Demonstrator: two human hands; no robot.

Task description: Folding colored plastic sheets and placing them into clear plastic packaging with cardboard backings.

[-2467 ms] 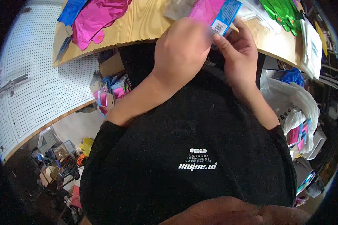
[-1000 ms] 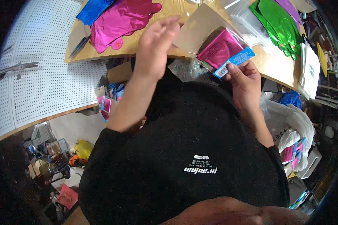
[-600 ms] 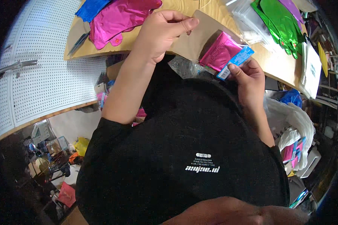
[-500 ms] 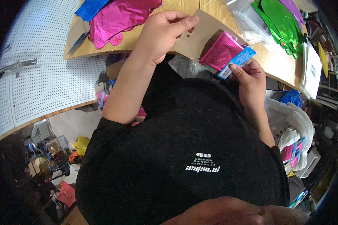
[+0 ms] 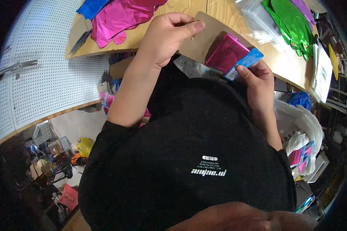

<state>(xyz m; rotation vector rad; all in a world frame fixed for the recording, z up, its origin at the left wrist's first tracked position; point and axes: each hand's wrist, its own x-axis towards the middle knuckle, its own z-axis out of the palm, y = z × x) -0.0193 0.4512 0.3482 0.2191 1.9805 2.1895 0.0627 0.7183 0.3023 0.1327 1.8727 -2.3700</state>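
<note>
My right hand pinches the blue card end of a folded magenta foil packet at the near edge of the wooden table. A brown cardboard sheet lies flat on the table; my left hand grips its left edge between thumb and fingers. The magenta packet lies on the brown sheet. A crumpled clear plastic bag sits below the packet, against my black shirt.
Pink and blue foil balloons lie at the table's left end, with scissors beside them. Green foil balloons and clear bags lie to the right. A white pegboard stands left; floor clutter and bags surround me.
The packet came down from in front of both hands to the table edge in my right hand. My left hand let go of it, reached left and took hold of the brown sheet's edge.
</note>
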